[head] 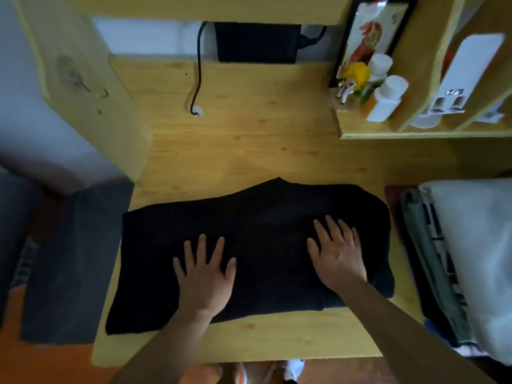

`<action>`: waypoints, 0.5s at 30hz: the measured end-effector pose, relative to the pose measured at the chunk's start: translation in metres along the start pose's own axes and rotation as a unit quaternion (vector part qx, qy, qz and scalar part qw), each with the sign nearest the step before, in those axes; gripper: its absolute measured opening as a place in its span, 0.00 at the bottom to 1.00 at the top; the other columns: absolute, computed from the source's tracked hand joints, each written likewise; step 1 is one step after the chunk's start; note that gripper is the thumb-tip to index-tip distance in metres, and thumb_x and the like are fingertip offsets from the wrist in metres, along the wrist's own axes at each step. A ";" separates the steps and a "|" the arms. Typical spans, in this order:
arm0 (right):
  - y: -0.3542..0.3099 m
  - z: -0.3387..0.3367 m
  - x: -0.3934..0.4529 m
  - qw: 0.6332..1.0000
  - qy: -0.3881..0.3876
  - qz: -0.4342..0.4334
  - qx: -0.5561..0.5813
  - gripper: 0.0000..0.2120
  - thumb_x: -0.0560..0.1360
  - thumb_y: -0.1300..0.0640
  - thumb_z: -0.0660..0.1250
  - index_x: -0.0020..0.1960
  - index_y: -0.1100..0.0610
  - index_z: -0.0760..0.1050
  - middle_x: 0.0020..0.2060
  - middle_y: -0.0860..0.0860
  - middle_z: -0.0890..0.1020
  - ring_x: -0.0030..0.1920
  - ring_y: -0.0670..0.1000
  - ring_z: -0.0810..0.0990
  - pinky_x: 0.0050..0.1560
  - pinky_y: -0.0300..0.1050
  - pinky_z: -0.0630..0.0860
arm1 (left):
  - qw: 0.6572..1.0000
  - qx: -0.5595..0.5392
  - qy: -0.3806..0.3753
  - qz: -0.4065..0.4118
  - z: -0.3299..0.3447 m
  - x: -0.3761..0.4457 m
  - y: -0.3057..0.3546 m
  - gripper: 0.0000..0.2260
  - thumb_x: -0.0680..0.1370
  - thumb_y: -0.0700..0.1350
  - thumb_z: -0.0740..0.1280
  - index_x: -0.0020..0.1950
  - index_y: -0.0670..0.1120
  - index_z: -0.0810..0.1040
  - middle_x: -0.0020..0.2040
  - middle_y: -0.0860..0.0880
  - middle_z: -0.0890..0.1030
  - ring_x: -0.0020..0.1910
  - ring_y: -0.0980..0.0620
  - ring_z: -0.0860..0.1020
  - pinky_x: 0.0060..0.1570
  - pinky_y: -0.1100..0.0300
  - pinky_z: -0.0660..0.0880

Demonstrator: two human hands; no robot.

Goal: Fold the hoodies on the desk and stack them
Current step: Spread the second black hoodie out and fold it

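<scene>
Dark grey garment [74, 261]: hangs off the desk's left edge, beside the black hoodie; its kind cannot be told.

Wooden desk [249, 151]: pale pine top, bare grain showing beyond the hoodie and along the near edge.

Black cable [197, 76]: runs down the back of the desk into a round grommet.

Black hoodie [257, 217]: lies flat across the near half of the desk, folded into a broad oblong, long side running left to right, a small peak at its far edge. Its left corner reaches the desk's left edge.

Left hand [205, 275]: palm down on the hoodie's left-centre, fingers straight and spread, gripping nothing; the cloth lies under the palm, extending well to the left of it.

Right hand [336, 250]: palm down on the hoodie's right-centre, fingers straight and slightly fanned, nothing held; the cloth lies beneath it and continues to its right. The two hands are apart, with bare black cloth between them.

Framed picture [371, 37]: leans at the back right, on a raised shelf.

White bottles [388, 98]: two, standing on that shelf near the picture, beside a small yellow figure [357, 73].

Stack of folded clothes [460, 261]: at the desk's right edge, just beside the hoodie, pale grey piece uppermost.
</scene>
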State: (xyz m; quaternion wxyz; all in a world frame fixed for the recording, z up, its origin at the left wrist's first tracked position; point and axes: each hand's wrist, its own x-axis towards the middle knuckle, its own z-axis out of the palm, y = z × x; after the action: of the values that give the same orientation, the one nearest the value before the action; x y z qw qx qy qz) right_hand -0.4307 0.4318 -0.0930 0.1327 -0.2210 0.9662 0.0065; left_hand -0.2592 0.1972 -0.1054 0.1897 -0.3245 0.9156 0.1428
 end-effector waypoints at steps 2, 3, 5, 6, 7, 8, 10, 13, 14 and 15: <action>-0.001 0.001 0.011 1.000 -0.025 -0.013 0.009 0.30 0.82 0.37 0.42 0.81 0.47 0.54 0.81 0.51 0.55 0.80 0.57 0.51 0.80 0.57 0.45 | 0.999 0.050 0.010 -0.007 0.000 0.000 0.007 0.29 0.83 0.65 0.42 0.83 0.59 0.52 0.84 0.47 0.51 0.82 0.37 0.48 0.77 0.33 0.49; 0.000 0.001 0.014 0.999 -0.027 -0.020 0.020 0.30 0.83 0.38 0.43 0.81 0.48 0.54 0.81 0.51 0.55 0.80 0.56 0.50 0.80 0.57 0.44 | 0.998 0.061 0.033 -0.006 -0.002 -0.004 0.012 0.28 0.83 0.63 0.44 0.82 0.57 0.58 0.83 0.45 0.56 0.81 0.36 0.54 0.76 0.32 0.52; 0.006 -0.006 0.007 0.993 0.014 -0.023 0.116 0.27 0.84 0.40 0.48 0.79 0.50 0.61 0.79 0.52 0.59 0.79 0.55 0.53 0.80 0.56 0.47 | 0.991 0.047 0.117 0.036 -0.002 -0.020 0.022 0.26 0.83 0.59 0.50 0.80 0.53 0.67 0.81 0.42 0.63 0.79 0.35 0.60 0.75 0.32 0.56; 0.012 -0.011 -0.003 0.977 0.064 -0.010 0.201 0.25 0.84 0.43 0.53 0.77 0.53 0.66 0.77 0.53 0.63 0.77 0.55 0.57 0.79 0.56 0.53 | 0.985 0.034 0.158 0.065 0.001 -0.033 0.028 0.25 0.84 0.58 0.52 0.79 0.53 0.67 0.80 0.42 0.64 0.79 0.37 0.61 0.76 0.34 0.56; 0.018 -0.016 -0.018 0.952 0.130 0.015 0.277 0.21 0.83 0.47 0.58 0.73 0.55 0.70 0.74 0.54 0.67 0.75 0.55 0.61 0.76 0.55 0.58 | 0.979 0.010 0.186 0.081 0.005 -0.048 0.034 0.24 0.84 0.57 0.55 0.79 0.52 0.66 0.80 0.42 0.64 0.79 0.38 0.61 0.77 0.37 0.55; 0.025 -0.019 -0.038 0.923 0.196 0.055 0.325 0.18 0.82 0.52 0.62 0.70 0.58 0.72 0.71 0.55 0.70 0.72 0.57 0.65 0.73 0.55 0.63 | 0.977 -0.028 0.200 0.066 0.008 -0.066 0.039 0.23 0.84 0.56 0.59 0.79 0.52 0.67 0.78 0.42 0.65 0.78 0.39 0.62 0.77 0.40 0.58; 0.040 -0.018 -0.079 0.871 0.239 0.183 0.387 0.17 0.80 0.58 0.66 0.67 0.60 0.72 0.65 0.59 0.72 0.66 0.61 0.69 0.66 0.57 0.67 | 0.966 -0.177 0.185 -0.048 0.015 -0.100 0.043 0.20 0.81 0.53 0.66 0.73 0.49 0.73 0.70 0.43 0.72 0.71 0.42 0.70 0.70 0.44 0.68; 0.063 -0.012 -0.105 0.786 0.092 0.330 0.515 0.21 0.81 0.53 0.65 0.72 0.57 0.68 0.65 0.56 0.73 0.61 0.58 0.73 0.61 0.53 0.70 | 0.783 -0.534 0.085 -0.308 0.019 -0.123 0.039 0.09 0.83 0.48 0.66 0.55 0.42 0.76 0.49 0.42 0.79 0.49 0.42 0.79 0.51 0.49 0.76; 0.070 -0.011 -0.104 0.761 0.058 0.330 0.556 0.20 0.81 0.52 0.65 0.71 0.56 0.69 0.63 0.54 0.76 0.59 0.56 0.75 0.58 0.51 0.71 | 0.696 -0.615 0.032 -0.369 0.019 -0.123 0.039 0.11 0.84 0.48 0.65 0.50 0.40 0.76 0.45 0.41 0.79 0.43 0.42 0.80 0.47 0.50 0.76; 0.076 -0.011 -0.099 0.747 0.039 0.323 0.580 0.18 0.81 0.51 0.65 0.69 0.55 0.72 0.61 0.53 0.79 0.58 0.55 0.77 0.57 0.50 0.72 | 0.628 -0.672 -0.013 -0.392 0.017 -0.123 0.039 0.13 0.84 0.49 0.65 0.49 0.40 0.76 0.44 0.41 0.80 0.42 0.43 0.81 0.47 0.50 0.77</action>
State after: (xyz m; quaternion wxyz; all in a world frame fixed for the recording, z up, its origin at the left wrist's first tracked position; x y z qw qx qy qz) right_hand -0.3803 0.5422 -0.0598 0.1874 0.2239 0.8018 -0.5214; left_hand -0.1921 0.2990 -0.0613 -0.0309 -0.6885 0.3491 0.6349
